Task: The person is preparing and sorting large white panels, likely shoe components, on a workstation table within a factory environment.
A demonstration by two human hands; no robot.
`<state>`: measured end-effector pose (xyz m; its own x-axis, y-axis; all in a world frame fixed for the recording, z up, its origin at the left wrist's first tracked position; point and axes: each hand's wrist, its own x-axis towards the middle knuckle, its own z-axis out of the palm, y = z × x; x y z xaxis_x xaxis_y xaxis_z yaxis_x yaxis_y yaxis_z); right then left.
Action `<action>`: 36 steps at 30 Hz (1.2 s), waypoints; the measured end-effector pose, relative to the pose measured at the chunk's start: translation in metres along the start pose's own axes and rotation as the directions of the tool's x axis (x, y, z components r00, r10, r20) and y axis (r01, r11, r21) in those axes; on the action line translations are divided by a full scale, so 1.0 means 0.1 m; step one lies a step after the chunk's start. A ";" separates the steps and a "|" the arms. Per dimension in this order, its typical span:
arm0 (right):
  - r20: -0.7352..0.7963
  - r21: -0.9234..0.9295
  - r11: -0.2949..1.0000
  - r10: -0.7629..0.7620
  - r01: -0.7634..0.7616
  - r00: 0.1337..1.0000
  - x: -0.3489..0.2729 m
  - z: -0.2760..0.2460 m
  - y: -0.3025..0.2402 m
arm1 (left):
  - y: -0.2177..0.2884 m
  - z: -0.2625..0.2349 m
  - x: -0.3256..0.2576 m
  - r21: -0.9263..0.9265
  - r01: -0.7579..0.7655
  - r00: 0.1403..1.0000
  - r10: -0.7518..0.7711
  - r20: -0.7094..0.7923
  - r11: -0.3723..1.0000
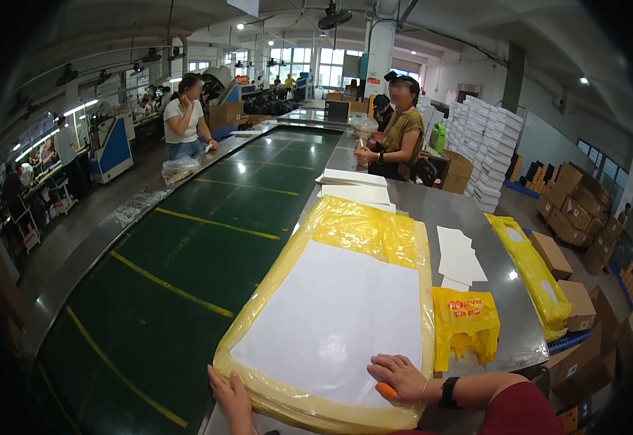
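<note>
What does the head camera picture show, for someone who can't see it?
Two hands, left hand and right hand, rest on a stack of white paper in yellow plastic wrap, beside a green conveyor belt. Two people stand farther along.

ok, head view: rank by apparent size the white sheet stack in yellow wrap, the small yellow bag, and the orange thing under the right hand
1. White sheet stack in yellow wrap, nearest the camera, which inflates it.
2. Small yellow bag.
3. Orange thing, mostly hidden under the right hand, so its true size is unclear.

Green conveyor belt [207, 239], cardboard boxes [574, 206]
</note>
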<state>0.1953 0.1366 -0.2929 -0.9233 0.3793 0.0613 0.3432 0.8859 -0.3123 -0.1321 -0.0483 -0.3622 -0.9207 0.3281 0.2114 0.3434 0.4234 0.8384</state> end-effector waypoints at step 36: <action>0.015 0.025 1.000 0.002 -0.003 1.000 -0.01 0.02 0.00 | 0.02 -0.03 -0.02 0.033 -0.025 1.000 0.025 0.001 0.999</action>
<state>0.1958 0.1364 -0.2945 -0.9249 0.3774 0.0467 0.3413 0.8780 -0.3357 -0.1305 -0.0503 -0.3599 -0.9117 0.3392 0.2320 0.3722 0.4424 0.8159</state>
